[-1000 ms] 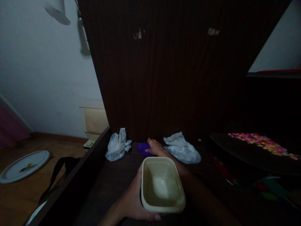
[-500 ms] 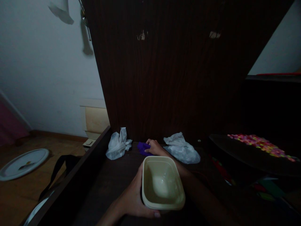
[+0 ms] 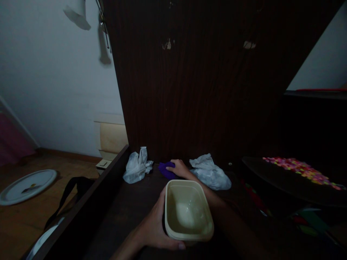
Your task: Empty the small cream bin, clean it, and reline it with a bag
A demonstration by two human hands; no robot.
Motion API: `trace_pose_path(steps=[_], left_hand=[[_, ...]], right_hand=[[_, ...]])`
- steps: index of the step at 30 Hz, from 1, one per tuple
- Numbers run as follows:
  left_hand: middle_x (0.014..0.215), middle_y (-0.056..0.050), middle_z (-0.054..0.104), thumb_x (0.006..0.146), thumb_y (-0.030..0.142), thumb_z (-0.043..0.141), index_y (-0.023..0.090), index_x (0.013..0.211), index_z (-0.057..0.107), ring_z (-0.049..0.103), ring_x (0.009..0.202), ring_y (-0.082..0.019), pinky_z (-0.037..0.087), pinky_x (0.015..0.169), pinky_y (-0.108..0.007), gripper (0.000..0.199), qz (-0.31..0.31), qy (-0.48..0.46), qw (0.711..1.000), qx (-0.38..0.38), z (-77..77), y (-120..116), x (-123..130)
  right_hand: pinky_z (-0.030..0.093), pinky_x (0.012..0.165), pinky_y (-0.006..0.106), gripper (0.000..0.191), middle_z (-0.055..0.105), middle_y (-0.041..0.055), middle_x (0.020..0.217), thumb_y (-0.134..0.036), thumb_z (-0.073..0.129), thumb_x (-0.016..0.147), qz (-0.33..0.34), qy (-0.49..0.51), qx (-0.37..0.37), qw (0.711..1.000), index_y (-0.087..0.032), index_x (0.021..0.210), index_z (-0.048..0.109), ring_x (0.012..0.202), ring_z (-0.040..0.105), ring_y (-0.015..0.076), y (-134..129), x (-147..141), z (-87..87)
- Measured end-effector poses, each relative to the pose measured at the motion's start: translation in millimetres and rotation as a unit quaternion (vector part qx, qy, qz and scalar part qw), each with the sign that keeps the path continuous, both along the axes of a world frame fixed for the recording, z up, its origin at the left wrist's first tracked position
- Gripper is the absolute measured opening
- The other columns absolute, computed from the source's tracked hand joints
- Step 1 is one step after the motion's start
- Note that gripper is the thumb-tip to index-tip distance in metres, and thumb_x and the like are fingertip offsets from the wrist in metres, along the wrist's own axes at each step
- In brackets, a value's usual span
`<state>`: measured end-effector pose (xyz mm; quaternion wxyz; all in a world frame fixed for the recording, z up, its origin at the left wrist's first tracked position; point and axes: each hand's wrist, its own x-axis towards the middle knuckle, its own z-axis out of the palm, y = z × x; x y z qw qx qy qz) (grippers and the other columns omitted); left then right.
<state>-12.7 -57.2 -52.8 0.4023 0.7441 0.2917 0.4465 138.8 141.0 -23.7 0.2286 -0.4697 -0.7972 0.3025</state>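
A cream plastic container is gripped along its left side by my left hand, with the thumb under the near rim. Its inside shows bare, with a small shine on the wall. Beyond it, my right hand reaches forward and its fingers press on a crumpled purple cloth lying on the dark wooden surface. Part of my right forearm is hidden behind the container. One white plastic bag sits left of the cloth, and another white plastic bag lies right of my right hand.
A tall dark wooden panel rises behind the surface. Along the left runs a raised wooden edge. To the right, a dark rounded board bears many small pink and yellow pieces. An oval white tray lies on the floor.
My right hand has shifted slightly on the purple cloth, its fingers now flatter over it. The container stays in my left hand. The whole view has moved a little.
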Motion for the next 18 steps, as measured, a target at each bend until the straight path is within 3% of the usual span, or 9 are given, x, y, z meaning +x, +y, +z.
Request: trace_pose_path(steps=[3,11,15,18], left_hand=[[0.16,-0.022,0.028,0.056,0.063,0.091,0.022,0.161,0.002,0.031,0.147,-0.045,0.023,0.121,-0.061,0.143,0.002,-0.009,1.0,-0.006,-0.5,0,0],[0.16,-0.023,0.028,0.057,0.065,0.089,0.021,0.161,0.0,0.032,0.146,-0.046,0.022,0.121,-0.063,0.144,0.007,-0.012,1.0,-0.018,1.8,0,1],[0.158,-0.023,0.029,0.06,0.065,0.088,0.02,0.161,0.002,0.035,0.145,-0.045,0.026,0.12,-0.061,0.14,-0.003,-0.023,1.0,-0.019,4.4,0,2],[0.157,-0.023,0.032,0.06,0.061,0.089,0.019,0.16,0.006,0.036,0.145,-0.044,0.027,0.12,-0.061,0.137,0.009,-0.01,1.0,-0.001,7.5,1,0]], right_hand=[[0.048,0.072,0.029,0.022,0.067,0.0005,0.073,-0.033,0.07,0.086,-0.007,0.068,-0.02,0.997,-0.016,0.073,0.064,0.074,0.061,0.0164,0,3,2.1],[0.046,0.063,0.029,0.043,0.066,-0.0012,0.064,-0.06,0.063,0.082,-0.04,0.222,-0.098,0.969,-0.018,0.071,0.064,0.065,0.06,0.0168,-13,21,10.6],[0.05,0.065,0.031,0.041,0.069,0.0008,0.068,-0.057,0.062,0.087,-0.062,0.259,-0.121,0.956,-0.018,0.074,0.066,0.066,0.063,0.0178,-28,38,16.9],[0.055,0.071,0.033,0.035,0.071,0.0024,0.081,-0.048,0.061,0.096,-0.07,0.278,-0.113,0.951,-0.015,0.087,0.067,0.072,0.066,0.0166,-40,50,21.9]])
